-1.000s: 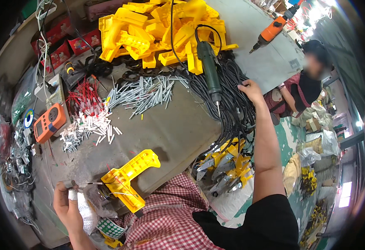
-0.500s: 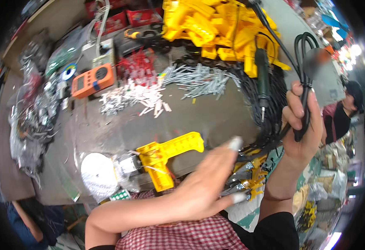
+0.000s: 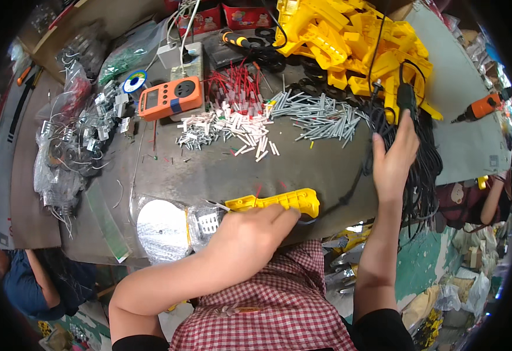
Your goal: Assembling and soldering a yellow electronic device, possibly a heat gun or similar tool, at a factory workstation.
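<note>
A yellow plastic handle shell lies near the table's front edge. Over its near side is my left hand, its fingers curled down against the shell and its fingertips hidden. A black cord runs from the shell's right end toward a coil at the right. My right hand reaches up to a dark electric screwdriver hanging there; its fingers are stretched over the tool's lower part, the thumb spread apart. Left of the shell are a clear-wrapped metal part and a round silvery disc.
Yellow shells are heaped at the back right, above black cords. Metal rods, white sleeves, red-wired parts and an orange meter lie mid-table. Bagged parts line the left. Another person is at right.
My right hand has let go of the coiled black cord and moved to the screwdriver. My left hand has come back left onto the yellow shell. The whole view has shifted.
</note>
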Motion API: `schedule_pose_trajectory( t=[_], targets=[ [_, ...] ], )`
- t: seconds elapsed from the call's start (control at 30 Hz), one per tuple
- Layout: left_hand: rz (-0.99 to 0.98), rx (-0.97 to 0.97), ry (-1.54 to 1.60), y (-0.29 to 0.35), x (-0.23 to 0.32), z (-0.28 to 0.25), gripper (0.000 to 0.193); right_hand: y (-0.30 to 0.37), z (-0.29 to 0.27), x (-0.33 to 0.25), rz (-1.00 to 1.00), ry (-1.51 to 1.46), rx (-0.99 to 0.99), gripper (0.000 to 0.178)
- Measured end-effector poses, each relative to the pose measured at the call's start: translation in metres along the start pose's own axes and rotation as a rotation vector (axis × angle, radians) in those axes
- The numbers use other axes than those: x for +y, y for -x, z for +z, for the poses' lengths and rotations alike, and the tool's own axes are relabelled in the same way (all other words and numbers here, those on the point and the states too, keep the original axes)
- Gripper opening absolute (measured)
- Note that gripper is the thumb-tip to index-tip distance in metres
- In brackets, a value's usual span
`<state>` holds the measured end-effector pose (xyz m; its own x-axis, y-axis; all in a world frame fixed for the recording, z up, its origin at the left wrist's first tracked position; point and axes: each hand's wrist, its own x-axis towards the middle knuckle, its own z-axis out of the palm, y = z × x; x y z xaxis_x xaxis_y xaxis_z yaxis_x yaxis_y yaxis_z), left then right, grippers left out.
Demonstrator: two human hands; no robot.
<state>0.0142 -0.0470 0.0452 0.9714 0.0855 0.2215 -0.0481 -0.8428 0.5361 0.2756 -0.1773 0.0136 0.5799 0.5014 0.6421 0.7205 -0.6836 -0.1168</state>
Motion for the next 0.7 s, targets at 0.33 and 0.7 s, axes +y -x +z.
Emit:
schedule_pose_trajectory(
  t=[0.33,0.7],
  targets=[
    [-0.420,0.297,0.070,-0.037,-0.104,0.004,0.040,0.002,0.007,-0.091,0.196,-1.253,-0.822,0.020],
    [-0.355,0.292,-0.107,-0.024,-0.114,0.009,0.020,0.037,0.036,-0.096,0.261,-1.407,-1.219,0.019]
  ],
)
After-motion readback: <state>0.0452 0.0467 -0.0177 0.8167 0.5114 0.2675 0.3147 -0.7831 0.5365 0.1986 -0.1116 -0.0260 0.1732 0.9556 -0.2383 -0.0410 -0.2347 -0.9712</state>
